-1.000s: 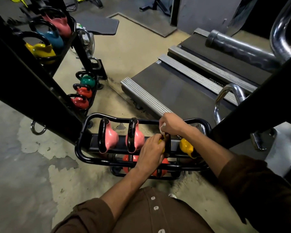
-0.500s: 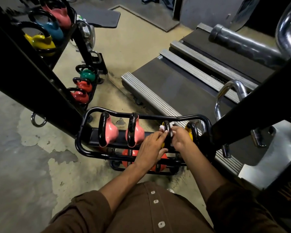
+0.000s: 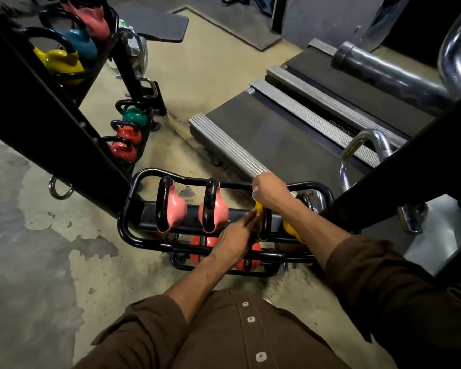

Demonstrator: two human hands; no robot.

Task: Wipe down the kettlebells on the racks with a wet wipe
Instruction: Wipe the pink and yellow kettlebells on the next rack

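Observation:
A low black rack [image 3: 133, 235] on the floor holds two pink kettlebells [image 3: 175, 209] [image 3: 216, 210] and two yellow ones. My right hand [image 3: 270, 191] grips a white wet wipe [image 3: 254, 193] at the top of the handle of the nearer yellow kettlebell [image 3: 261, 222]. My left hand [image 3: 236, 239] lies with straight fingers against that kettlebell's left side. The second yellow kettlebell [image 3: 290, 229] shows partly under my right forearm. Red kettlebells [image 3: 197, 243] sit on the rack's lower tier.
A black slanted frame beam [image 3: 37, 107] crosses the left. A second rack [image 3: 133, 134] behind carries green and red kettlebells; an upper shelf holds yellow, blue and pink ones [image 3: 61, 61]. A treadmill [image 3: 277, 134] lies right, with chrome bars [image 3: 365, 145] and another black beam [image 3: 410, 169].
My right hand with the wipe has risen from the kettlebell's body to the top of its handle. My left hand stays against the yellow kettlebell.

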